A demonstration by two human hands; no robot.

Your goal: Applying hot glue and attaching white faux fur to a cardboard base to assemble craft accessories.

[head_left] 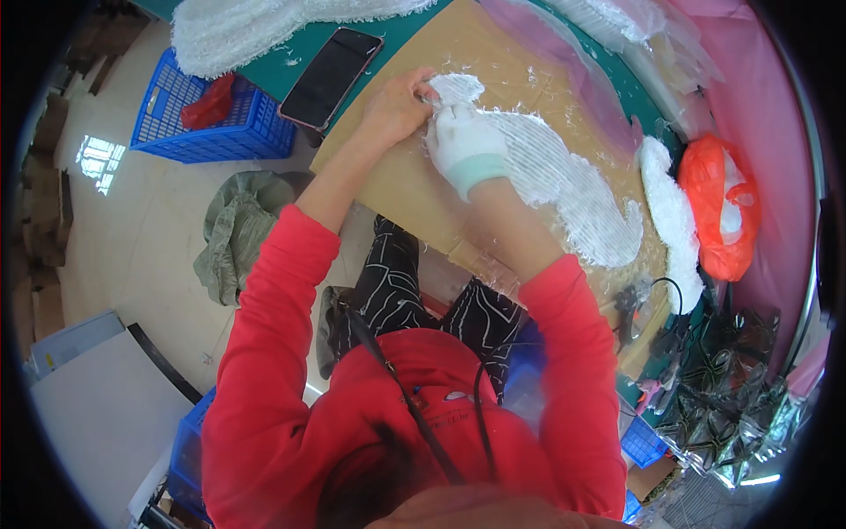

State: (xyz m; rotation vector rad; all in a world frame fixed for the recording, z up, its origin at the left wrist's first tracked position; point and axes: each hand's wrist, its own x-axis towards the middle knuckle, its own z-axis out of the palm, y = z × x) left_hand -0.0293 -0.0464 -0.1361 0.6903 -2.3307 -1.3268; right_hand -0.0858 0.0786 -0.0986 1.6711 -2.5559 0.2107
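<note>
A white fabric piece (564,181) with a ribbed face and a fluffy, fraying edge lies across the brown cardboard (388,172). My bare left hand (401,108) is closed at the upper left end of the fabric, its fingertips pinching the edge there. Right beside it, my right hand (465,145), in a white knit glove with a pale green cuff, is closed on the same end. The glove covers part of the fabric and hides what its fingertips hold.
White lint is scattered over the cardboard. A dark phone (330,78) lies at the left on the green table; a blue crate (189,141) stands beyond. To the right are another fluffy white piece (667,212), an orange plastic bag (749,212) and a dark cable (677,295).
</note>
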